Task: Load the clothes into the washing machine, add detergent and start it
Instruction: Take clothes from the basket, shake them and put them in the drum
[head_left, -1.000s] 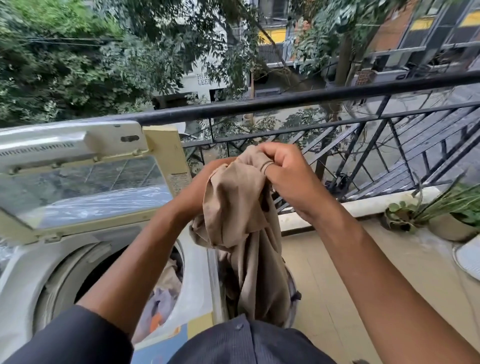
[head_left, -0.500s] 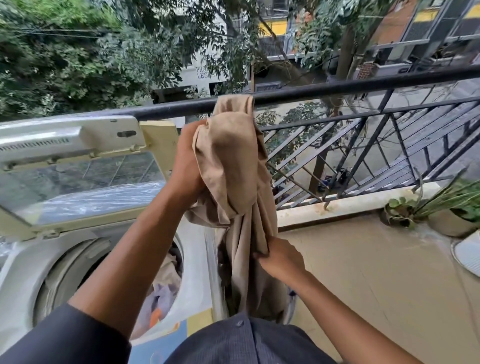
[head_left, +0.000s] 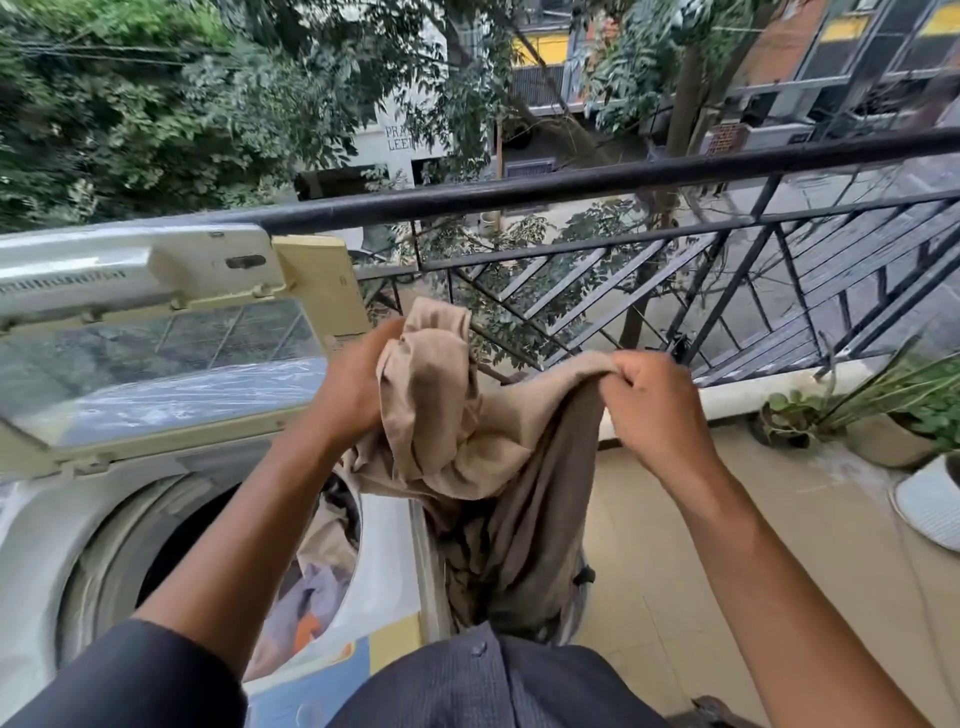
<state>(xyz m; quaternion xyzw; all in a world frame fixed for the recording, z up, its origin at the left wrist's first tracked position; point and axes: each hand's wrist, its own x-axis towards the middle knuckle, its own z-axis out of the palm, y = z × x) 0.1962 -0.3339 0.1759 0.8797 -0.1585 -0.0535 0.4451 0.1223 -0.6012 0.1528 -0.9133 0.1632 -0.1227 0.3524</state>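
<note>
— Where's the cloth (head_left: 467, 426) right now?
— Centre of frame, bunched between both hands, tail hanging down toward lower centre into what looks like a basket (head_left: 574, 618), mostly hidden.

— Grips?
— Left hand (head_left: 348, 389) curled round the wadded upper bunch. Right hand (head_left: 649, 405) fisted on a fold, pulling it taut toward the right.

— Which way to the drum (head_left: 166, 545) from there?
— Down and left. Opening sits lower left of frame, lid (head_left: 156, 332) tilted up behind it at upper left. Clothes (head_left: 311, 597) already inside, at the right edge of the opening.

— Long axis of the cloth?
— Near horizontal between the two fists, then a steep drop from the right fist to the bottom of frame. So probably a lift first to clear the tail, then a swing left over the rim.

— Nearer hand?
— Left, just above the opening. Right well apart from it, over the floor (head_left: 727, 571) side.

— Any writing?
— Sign (head_left: 400, 137) on a far building, upper centre: "PRA" over "LEE", rest cut off by leaves. Sticker (head_left: 340, 343) on the lid's edge, print too small. No brand readable on the washer (head_left: 389, 545).
</note>
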